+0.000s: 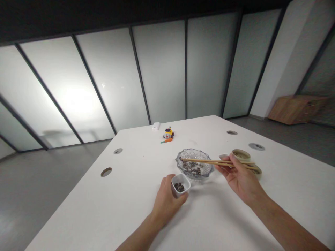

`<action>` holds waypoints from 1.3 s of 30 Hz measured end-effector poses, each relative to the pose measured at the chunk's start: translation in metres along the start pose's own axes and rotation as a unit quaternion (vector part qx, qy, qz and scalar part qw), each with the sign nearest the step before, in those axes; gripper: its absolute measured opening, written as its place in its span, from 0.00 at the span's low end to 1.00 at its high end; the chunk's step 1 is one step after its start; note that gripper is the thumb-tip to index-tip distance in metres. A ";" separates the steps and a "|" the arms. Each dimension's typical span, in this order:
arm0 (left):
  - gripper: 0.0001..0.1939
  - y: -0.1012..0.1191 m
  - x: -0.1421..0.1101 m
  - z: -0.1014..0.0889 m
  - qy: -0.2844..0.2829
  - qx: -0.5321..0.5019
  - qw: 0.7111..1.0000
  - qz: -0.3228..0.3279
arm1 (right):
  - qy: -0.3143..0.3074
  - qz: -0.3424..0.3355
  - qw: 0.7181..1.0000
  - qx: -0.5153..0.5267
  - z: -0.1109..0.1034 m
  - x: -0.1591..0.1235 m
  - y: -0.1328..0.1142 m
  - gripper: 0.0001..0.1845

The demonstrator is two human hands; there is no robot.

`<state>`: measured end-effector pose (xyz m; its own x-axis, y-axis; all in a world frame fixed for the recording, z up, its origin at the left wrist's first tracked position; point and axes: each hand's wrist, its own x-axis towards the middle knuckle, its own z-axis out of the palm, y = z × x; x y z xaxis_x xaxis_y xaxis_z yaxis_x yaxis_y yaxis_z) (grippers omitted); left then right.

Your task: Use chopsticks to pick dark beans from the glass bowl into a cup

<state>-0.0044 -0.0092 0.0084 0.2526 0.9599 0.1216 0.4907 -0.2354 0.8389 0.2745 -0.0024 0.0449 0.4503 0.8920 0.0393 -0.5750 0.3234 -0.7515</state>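
Observation:
My left hand (pixel 165 199) is wrapped round a small white square cup (pixel 180 185) that holds a few dark beans and rests on the white table (pixel 125 195). My right hand (pixel 239 177) grips a pair of wooden chopsticks (pixel 209 161). Their tips reach left over a clear glass bowl (pixel 194 164) with several dark beans in it. The bowl sits just behind and right of the cup.
Two tape rolls (pixel 242 155) lie behind my right hand. A small yellow toy (pixel 169 133), an orange piece (pixel 166 141) and a white box (pixel 156 126) sit near the far edge. Round cable holes (pixel 106 171) dot the table. A wooden cabinet (pixel 295 108) stands at right.

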 end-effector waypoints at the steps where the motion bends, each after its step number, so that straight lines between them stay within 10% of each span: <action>1: 0.26 -0.002 0.000 0.001 0.006 -0.006 1.000 0.002 | 0.005 0.017 1.000 0.017 0.002 -0.002 -0.001 0.25; 17: 0.23 -0.003 0.000 0.006 0.033 -0.036 0.998 0.031 | 0.024 0.129 0.986 0.102 0.011 -0.009 -0.011 0.16; 26: 0.25 -0.008 0.001 0.005 0.018 -0.025 0.999 0.026 | 0.005 -0.040 0.995 -0.089 -0.008 0.004 0.005 0.23; 34: 0.25 -0.003 0.001 0.002 0.005 -0.017 1.000 0.013 | -0.089 -0.278 0.813 -0.504 -0.020 0.004 0.011 0.30; 39: 0.27 -0.002 0.001 0.001 0.001 -0.010 1.000 0.007 | -0.120 -0.317 0.779 -0.528 -0.018 -0.001 0.011 0.27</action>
<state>-0.0045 -0.0081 0.0060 0.2578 0.9567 0.1353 0.4698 -0.2465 0.8477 0.2798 -0.0049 0.0250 0.2008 0.7336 0.6493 0.6500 0.3961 -0.6486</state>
